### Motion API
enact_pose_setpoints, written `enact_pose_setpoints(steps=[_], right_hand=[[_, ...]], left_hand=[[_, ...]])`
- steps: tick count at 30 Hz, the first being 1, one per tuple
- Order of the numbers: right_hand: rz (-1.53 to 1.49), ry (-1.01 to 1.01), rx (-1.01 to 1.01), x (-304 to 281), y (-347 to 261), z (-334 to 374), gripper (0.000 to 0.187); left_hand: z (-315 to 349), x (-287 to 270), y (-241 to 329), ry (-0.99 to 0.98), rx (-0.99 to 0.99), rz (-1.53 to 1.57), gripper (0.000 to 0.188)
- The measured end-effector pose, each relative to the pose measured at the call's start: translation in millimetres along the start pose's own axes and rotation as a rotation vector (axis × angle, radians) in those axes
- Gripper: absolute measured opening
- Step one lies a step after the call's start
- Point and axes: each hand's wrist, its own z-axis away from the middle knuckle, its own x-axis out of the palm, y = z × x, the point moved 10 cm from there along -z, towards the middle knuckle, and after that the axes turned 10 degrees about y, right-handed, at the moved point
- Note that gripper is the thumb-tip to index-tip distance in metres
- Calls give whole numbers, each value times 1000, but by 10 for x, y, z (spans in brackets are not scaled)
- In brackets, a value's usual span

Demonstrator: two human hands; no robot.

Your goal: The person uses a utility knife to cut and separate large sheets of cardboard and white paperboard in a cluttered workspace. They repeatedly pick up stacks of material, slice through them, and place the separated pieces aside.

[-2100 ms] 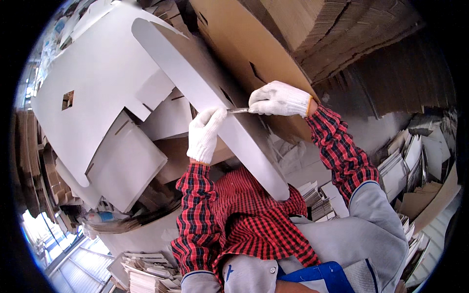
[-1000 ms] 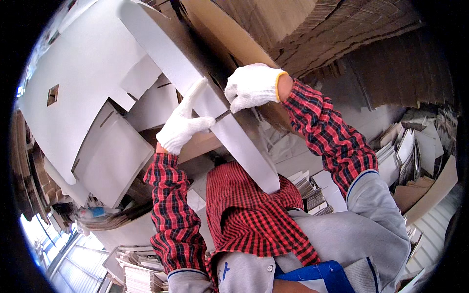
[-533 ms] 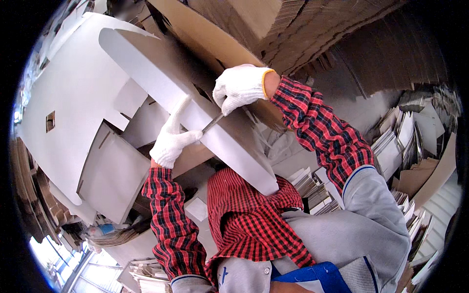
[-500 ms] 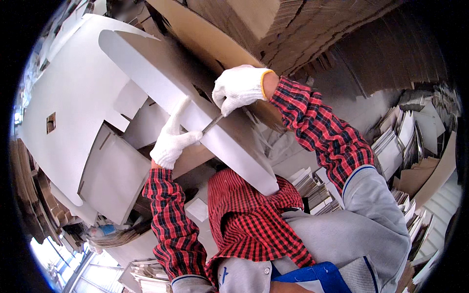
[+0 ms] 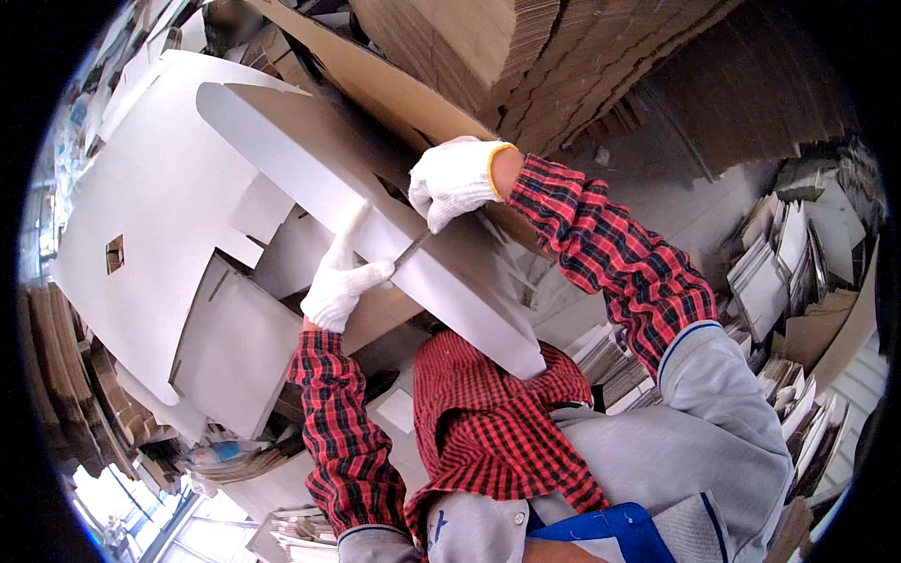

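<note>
A folded-up white cardboard sheet (image 5: 282, 164) slants across the middle, its white face toward me and its brown side beyond. My left hand (image 5: 340, 286), in a white knitted glove, grips its near edge. The index finger and thumb spread over the white face, while the other fingers are partly hidden. At the far edge, my gloved right hand (image 5: 455, 186) is closed, fingers curled down. A thin dark strip (image 5: 411, 249) runs from its fingertips toward my left thumb. Whether this is a blade or a slit in the cardboard, I cannot tell.
Larger white cardboard with cut flaps (image 5: 141, 197) lies to the left, a small square hole in it. Tall stacks of brown cardboard (image 5: 563, 75) rise at the far side. Loose sheets (image 5: 770, 253) pile up on the right. A plastic bottle (image 5: 216, 453) lies at lower left.
The view has shifted slightly, so the cardboard on the left sits a little further right and lower. Both hands keep nearly the same places on the folded sheet.
</note>
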Motion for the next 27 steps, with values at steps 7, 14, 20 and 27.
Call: enact_pose_setpoints(steps=[7, 14, 20, 27], right_hand=[[-14, 30, -27, 29, 33, -27, 28], [-11, -37, -12, 112, 53, -92, 29], [23, -40, -32, 131, 42, -130, 31], [6, -41, 34, 60, 52, -68, 32]], left_hand=[[-25, -50, -99, 14, -119, -35, 84], [-44, -92, -149, 24, -129, 45, 84], [-34, -100, -140, 34, -114, 86, 74], [-32, -58, -72, 68, -123, 13, 69]])
